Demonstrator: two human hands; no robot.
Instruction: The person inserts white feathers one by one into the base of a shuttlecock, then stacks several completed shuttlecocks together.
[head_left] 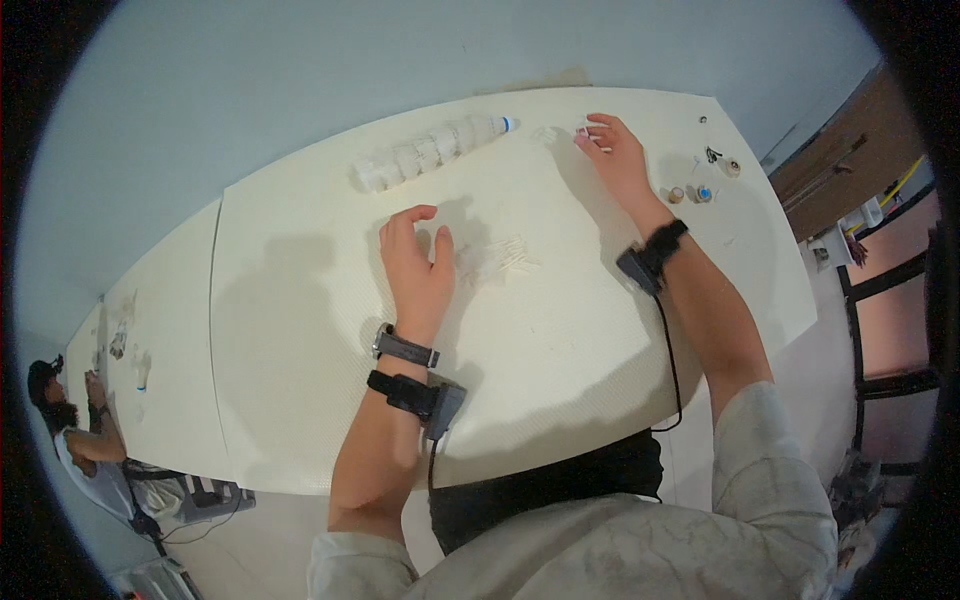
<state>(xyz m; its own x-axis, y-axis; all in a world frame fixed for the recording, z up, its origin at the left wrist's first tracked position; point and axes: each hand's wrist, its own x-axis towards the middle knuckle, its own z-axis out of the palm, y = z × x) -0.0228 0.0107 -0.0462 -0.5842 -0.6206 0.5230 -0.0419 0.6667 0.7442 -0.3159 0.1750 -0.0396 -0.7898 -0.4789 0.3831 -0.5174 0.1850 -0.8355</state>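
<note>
My left hand (415,265) hovers over the white table, its thumb apart from its curled fingers and nothing visible between them. Just right of it lies a small heap of thin white sticks (513,252), partly in what looks like clear plastic. Farther off to the right, my right hand (618,165) has thumb and fingertips closed together around something small and pale with a reddish spot, too small to name. A faint clear item (545,134) rests left of those fingertips. Beyond my left hand a clear ribbed plastic bottle (425,152) with a blue cap lies on its side.
Small round spools or rolls (703,194) and a tape-like roll (732,168) sit on the table's right side, near a small black item (713,155). A wall (400,60) borders the far edge. Another person (85,440) works at the far left.
</note>
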